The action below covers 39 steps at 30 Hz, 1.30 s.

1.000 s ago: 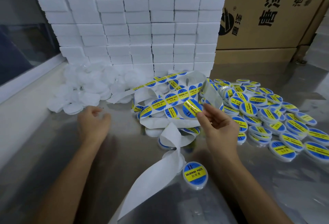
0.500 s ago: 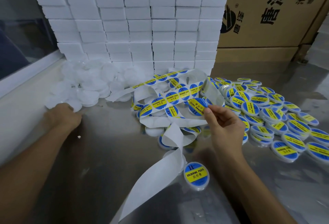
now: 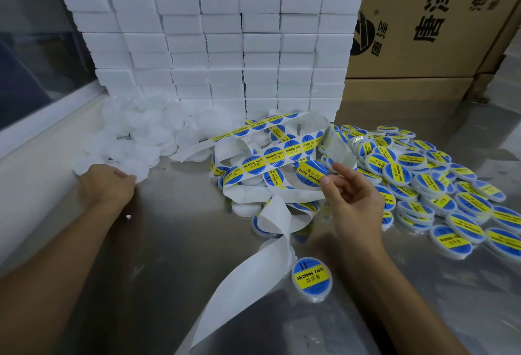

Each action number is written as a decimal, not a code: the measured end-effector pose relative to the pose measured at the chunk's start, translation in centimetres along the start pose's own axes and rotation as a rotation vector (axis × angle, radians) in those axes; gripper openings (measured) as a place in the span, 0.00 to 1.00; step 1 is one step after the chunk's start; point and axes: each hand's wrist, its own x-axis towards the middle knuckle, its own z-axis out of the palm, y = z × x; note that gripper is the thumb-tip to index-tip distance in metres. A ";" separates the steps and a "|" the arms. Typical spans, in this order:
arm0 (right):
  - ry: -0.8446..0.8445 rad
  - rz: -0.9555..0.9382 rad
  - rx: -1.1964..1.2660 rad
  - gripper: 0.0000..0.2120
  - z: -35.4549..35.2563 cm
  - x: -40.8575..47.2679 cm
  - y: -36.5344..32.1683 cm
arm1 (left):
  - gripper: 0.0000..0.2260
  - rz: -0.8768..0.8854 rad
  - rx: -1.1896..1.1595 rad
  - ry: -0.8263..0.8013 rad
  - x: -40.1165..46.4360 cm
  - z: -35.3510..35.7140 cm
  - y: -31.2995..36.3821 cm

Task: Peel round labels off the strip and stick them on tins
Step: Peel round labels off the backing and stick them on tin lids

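I'm mid-cycle: my right hand pinches a peeled label above the tangled strip, while my left hand grips a bare tin from the white pile. Next I'd judge bringing them together over the counter; loose backing clutters the middle.

A single head-worn camera gives the only view, so no second view overlaps it. It looks forward and steeply down onto the steel table from close above, near enough that both forearms enter from the bottom edge. It faces the stack of white boxes, which fills the upper middle of the frame. Left of that stack a window ledge runs along the table's edge; right of it stand brown cartons. The wide-angle lens bends straight lines near the borders.
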 end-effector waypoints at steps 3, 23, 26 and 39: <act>-0.001 -0.003 -0.034 0.10 0.0 0.0 -0.1 | 0.04 0.028 -0.130 0.064 -0.5 -0.1 0.3; -0.016 0.013 -0.016 0.15 0.0 0.0 0.0 | 0.05 0.238 -0.053 -0.013 -3.5 -0.2 2.6; -0.011 0.013 -0.018 0.13 0.0 0.0 0.0 | 0.05 0.264 0.029 -0.041 -3.4 -0.4 3.0; 0.008 0.034 -0.037 0.10 0.0 -0.1 -0.2 | 0.04 0.260 0.236 -0.128 -3.0 0.0 3.5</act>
